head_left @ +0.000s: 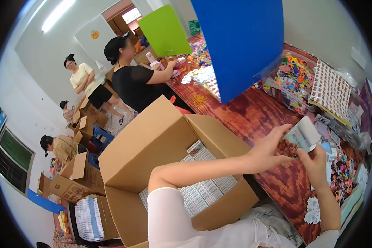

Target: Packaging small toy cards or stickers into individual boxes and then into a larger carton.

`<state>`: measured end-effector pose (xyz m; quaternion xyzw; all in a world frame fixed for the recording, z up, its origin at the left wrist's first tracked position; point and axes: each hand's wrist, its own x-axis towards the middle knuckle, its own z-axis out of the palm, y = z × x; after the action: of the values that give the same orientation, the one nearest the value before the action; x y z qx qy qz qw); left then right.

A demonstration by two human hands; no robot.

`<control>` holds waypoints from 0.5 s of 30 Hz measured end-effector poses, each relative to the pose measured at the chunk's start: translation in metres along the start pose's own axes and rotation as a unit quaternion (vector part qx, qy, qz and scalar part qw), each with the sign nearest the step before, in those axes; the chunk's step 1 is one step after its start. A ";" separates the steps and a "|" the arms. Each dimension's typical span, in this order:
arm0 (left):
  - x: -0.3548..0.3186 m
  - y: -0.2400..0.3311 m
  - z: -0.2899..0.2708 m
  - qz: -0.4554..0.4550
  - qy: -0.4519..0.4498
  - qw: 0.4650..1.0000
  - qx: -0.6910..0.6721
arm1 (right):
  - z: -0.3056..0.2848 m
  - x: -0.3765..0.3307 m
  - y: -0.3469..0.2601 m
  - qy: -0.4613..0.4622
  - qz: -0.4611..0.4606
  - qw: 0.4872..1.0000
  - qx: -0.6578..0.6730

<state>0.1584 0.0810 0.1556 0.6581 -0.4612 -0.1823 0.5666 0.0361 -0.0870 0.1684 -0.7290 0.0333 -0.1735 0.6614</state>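
Observation:
A small printed cardboard box (pixel 294 139), with a white flap standing up at its top, is held over the red wood-patterned table. My left hand (pixel 268 149) grips its left side between thumb and fingers. From the lower right, my right hand (pixel 315 163) holds the box's near edge, thumb against the front; its other fingers are partly hidden. Under my left forearm stands a large open carton (pixel 142 138), and rows of small boxes (pixel 202 194) lie inside it. One small box (pixel 195 148) lies on top of the rows near the far wall.
Right of my hands lie colourful small pieces (pixel 347 175). Behind them are a clear bin (pixel 291 78) of coloured pieces and a patterned sheet stack (pixel 330 91). A blue panel (pixel 244 45) rises from the table (pixel 252 111). A person in black (pixel 134 80) works beyond it; others are further left.

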 end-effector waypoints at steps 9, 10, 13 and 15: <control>0.068 0.017 0.080 0.043 0.060 0.997 0.001 | -0.071 -0.010 -0.057 0.077 -0.112 0.946 -0.294; 0.075 0.019 0.092 0.025 0.052 0.998 -0.012 | -0.084 -0.025 -0.071 0.116 -0.142 0.925 -0.333; 0.078 0.018 0.103 0.013 0.103 0.989 -0.101 | -0.094 -0.061 -0.126 0.034 -0.231 0.948 -0.217; 0.093 0.028 0.122 0.022 0.067 0.993 -0.091 | -0.085 -0.098 -0.162 -0.071 -0.289 0.954 -0.048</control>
<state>0.1015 -0.0635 0.1715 0.6041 -0.4182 -0.1663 0.6576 -0.1099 -0.1204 0.3112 -0.7488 -0.2173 -0.3034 0.5478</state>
